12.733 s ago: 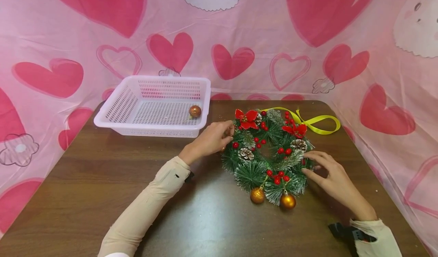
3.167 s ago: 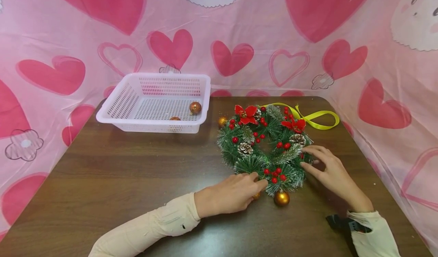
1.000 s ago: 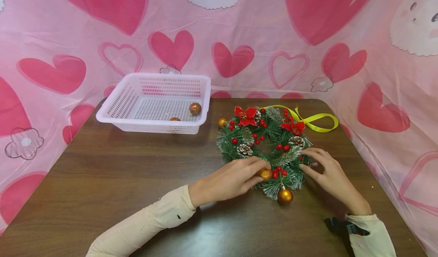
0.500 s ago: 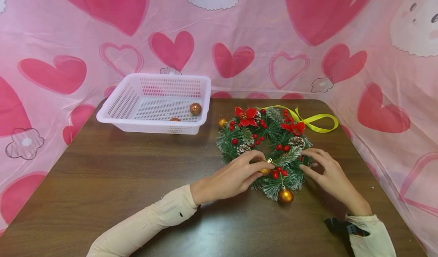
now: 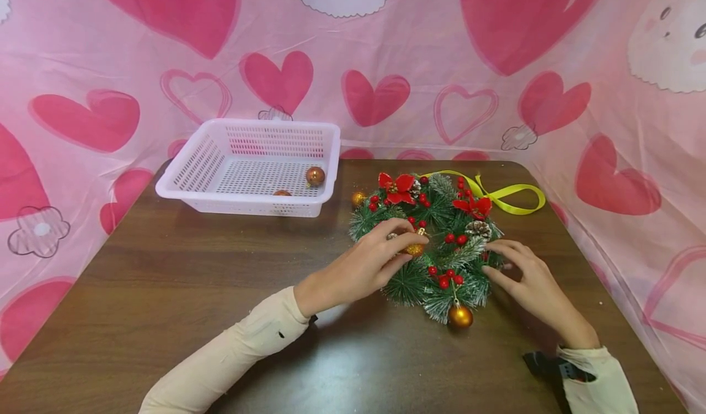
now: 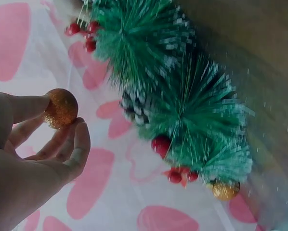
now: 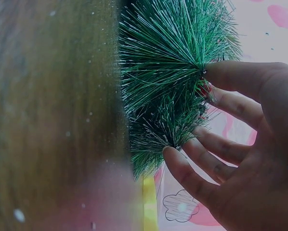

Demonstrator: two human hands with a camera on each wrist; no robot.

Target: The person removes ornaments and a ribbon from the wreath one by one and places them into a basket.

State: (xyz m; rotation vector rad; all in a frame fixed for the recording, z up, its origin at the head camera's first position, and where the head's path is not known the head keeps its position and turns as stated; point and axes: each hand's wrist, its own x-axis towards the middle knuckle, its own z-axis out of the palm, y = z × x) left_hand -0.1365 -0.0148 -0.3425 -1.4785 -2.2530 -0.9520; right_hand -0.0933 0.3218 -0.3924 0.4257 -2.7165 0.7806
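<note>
My left hand (image 5: 361, 267) pinches a gold glitter bauble (image 5: 415, 250) between thumb and fingers, over the left part of the green wreath (image 5: 407, 286). The left wrist view shows this glitter bauble (image 6: 60, 108) at the fingertips, apart from the needles. On the right, my right hand (image 5: 532, 282) rests its spread fingertips against the wreath's outer edge; up close its fingers (image 7: 223, 147) are extended and lightly bent. A smooth gold bauble (image 5: 460, 316) hangs at the wreath's front, and another gold bauble (image 5: 358, 199) lies at its back left. Red berries, pinecones and red flowers decorate the wreath.
A white perforated basket (image 5: 248, 204) stands at the back left, holding a copper bauble (image 5: 315, 176) and a second one mostly hidden by its front wall. A yellow ribbon (image 5: 521, 206) loops behind the wreath. Heart-printed pink cloth surrounds the wooden table (image 5: 182, 291).
My left hand has carried the glitter bauble from the wreath's front edge up and back to the left. A second bauble has appeared in the basket since the oldest frame. My right hand stays put.
</note>
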